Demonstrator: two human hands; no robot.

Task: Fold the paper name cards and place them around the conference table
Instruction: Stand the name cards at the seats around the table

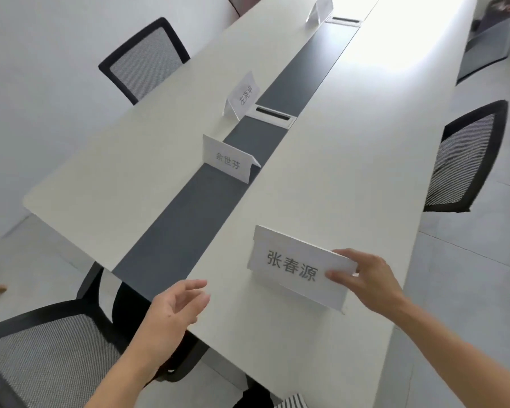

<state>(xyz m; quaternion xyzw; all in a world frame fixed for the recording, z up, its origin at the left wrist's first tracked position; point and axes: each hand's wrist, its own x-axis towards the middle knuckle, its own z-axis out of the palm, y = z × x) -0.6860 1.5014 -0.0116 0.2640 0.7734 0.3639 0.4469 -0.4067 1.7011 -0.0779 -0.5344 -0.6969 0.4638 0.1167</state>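
The tent-folded white paper name card with grey characters sits over the near right part of the white tabletop. The right hand pinches its right end between thumb and fingers. The left hand hovers nearby, loosely open and empty, by the dark grey centre strip.

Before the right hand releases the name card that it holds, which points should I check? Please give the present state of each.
1. Right hand pinches the near card at its right end: ok.
2. Left hand open, touching nothing: ok.
3. Near card's back flap resting flat on the table: cannot tell.
4. Printed name readable from this side: ok.
5. Next card, third card and far card stand folded beside the grey strip: ok.
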